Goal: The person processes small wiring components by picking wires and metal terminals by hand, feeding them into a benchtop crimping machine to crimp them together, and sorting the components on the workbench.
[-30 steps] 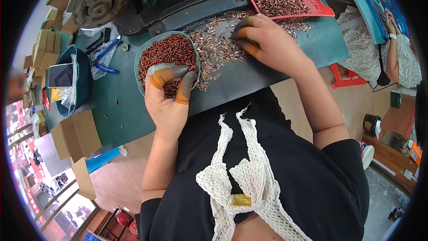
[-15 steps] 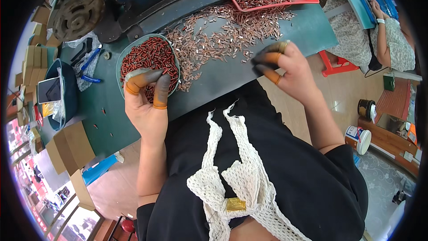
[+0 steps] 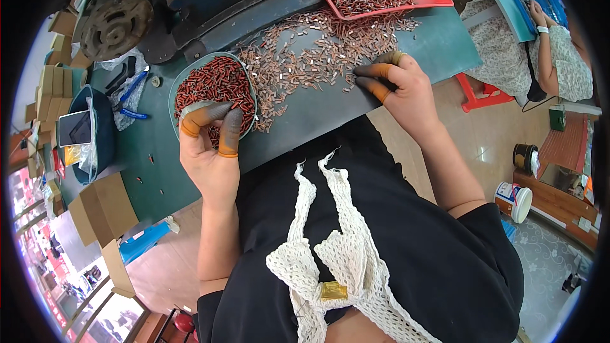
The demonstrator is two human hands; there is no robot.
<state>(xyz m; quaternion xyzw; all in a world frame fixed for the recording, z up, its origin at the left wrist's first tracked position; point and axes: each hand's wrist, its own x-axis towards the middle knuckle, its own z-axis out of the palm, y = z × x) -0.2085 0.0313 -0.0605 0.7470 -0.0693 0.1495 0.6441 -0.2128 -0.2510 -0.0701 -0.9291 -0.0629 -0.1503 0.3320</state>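
Note:
My left hand (image 3: pixel 213 152) is over a green basin (image 3: pixel 173 100) heaped with small dark red cylindrical parts (image 3: pixel 213 82). Orange finger cots with blackened tips cover its thumb and fingers, which are pinched together; whatever lies between the tips is too small to make out. My right hand (image 3: pixel 403 92), in similar cots, is at the near right edge of a spread of loose copper-coloured and silvery pieces (image 3: pixel 305 57) on the green table (image 3: pixel 318 111). Its thumb and fingers come together beside a few of these pieces, and their grip is hidden.
A red tray (image 3: pixel 438 0) of similar parts stands at the back. A dark machine (image 3: pixel 235 9) with a wheel takes up the back left. Blue-handled pliers (image 3: pixel 132 95), a dark bin (image 3: pixel 105 127) and an open cardboard box (image 3: pixel 105 206) are at left. Another person's hand (image 3: pixel 539 13) shows far right.
My right hand has moved slightly left and its fingertips have come down to the loose pieces. My left hand stays over the basin, still pinched.

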